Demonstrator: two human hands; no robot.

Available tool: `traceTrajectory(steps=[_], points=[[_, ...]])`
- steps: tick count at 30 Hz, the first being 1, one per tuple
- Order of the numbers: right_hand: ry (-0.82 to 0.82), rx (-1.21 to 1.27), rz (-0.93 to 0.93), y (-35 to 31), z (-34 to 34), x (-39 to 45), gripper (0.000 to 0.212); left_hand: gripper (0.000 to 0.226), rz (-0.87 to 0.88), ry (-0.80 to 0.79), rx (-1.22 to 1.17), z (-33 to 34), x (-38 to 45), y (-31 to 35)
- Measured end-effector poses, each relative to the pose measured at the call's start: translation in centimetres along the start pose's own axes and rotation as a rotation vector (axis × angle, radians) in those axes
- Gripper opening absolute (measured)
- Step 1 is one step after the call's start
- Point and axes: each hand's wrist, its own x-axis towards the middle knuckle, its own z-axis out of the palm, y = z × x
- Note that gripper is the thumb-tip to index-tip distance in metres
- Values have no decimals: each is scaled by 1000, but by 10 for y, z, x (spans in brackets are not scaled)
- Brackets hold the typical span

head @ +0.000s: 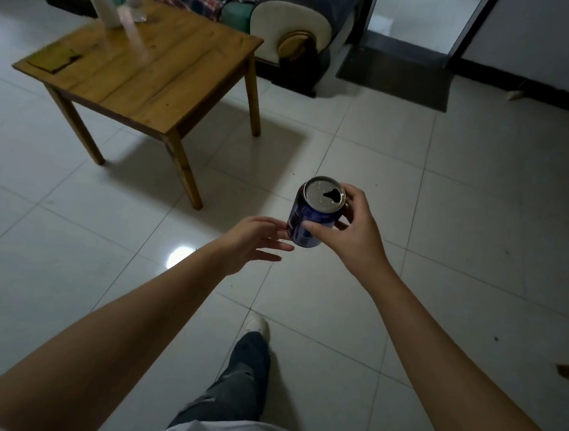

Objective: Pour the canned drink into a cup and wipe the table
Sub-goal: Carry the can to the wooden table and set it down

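One opened can [312,217] between right fingers [320,228]

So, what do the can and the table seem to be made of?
Can: most likely aluminium. Its bare silver top shines, with an open mouth hole, and the side carries glossy blue print. The right hand holds it.
Table: wood with a yellowish-brown, slightly glossy finish. Plank seams and grain lines show on the top.
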Motion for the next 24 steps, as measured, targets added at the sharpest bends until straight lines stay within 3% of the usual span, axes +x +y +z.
traceTrajectory(steps=[15,24], points=[[1,14,25,-12,14,230,65,33,-36,20,-14,-77,165,135],[-104,17,9,3,-7,378,62,33,-27,115,-39,-92,280,204]])
